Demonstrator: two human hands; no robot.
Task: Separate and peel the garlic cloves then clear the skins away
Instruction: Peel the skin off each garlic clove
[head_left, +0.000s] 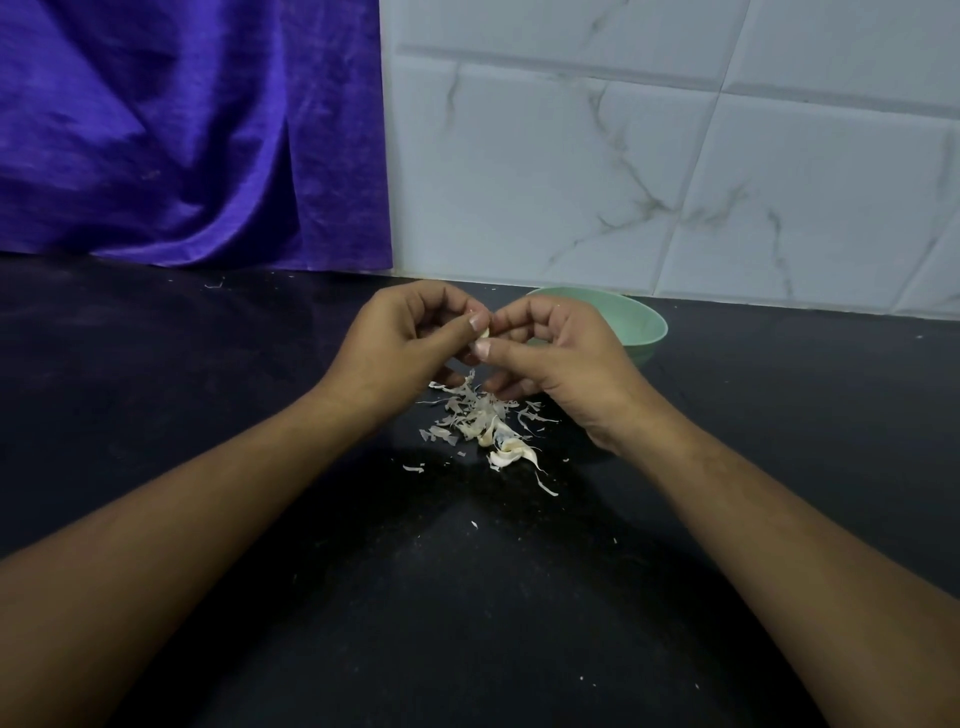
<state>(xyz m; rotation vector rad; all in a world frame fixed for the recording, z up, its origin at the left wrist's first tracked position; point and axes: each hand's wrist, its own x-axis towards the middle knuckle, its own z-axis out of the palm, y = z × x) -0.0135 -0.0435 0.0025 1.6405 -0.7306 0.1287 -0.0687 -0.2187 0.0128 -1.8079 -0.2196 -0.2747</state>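
A person holds both hands together above a black desk (208, 374), over its middle and a little toward the far side. The left hand (410, 348) and the right hand (561, 364) meet at the fingertips, and between them is one small pale clove (484, 333). Only a small part of the clove shows, because thumbs and curled fingers cover most of it; I cannot tell if it is peeled. The grip of the left hand is narrow and holds the clove, with the thumb on its left side. The grip of the right hand is narrow too and holds the same clove, with the thumb pressed under it and the first finger bent over it from the right. The other fingers of both hands curl in toward the palms. The clove is in the air, not touching the desk.

Under the hands and a little nearer, a loose heap of skins (475, 421) lies on the desk: thin white and cream strips, with some bigger curled pieces at the near end and a few small flakes scattered around. Behind the right hand, to the far right, stands a pale green bowl (641, 325), partly hidden by that hand; what is inside I cannot see. At the far left a purple cloth (182, 135) hangs down to the desk, and to the right of it is a white wall (675, 156) of marbled tiles.
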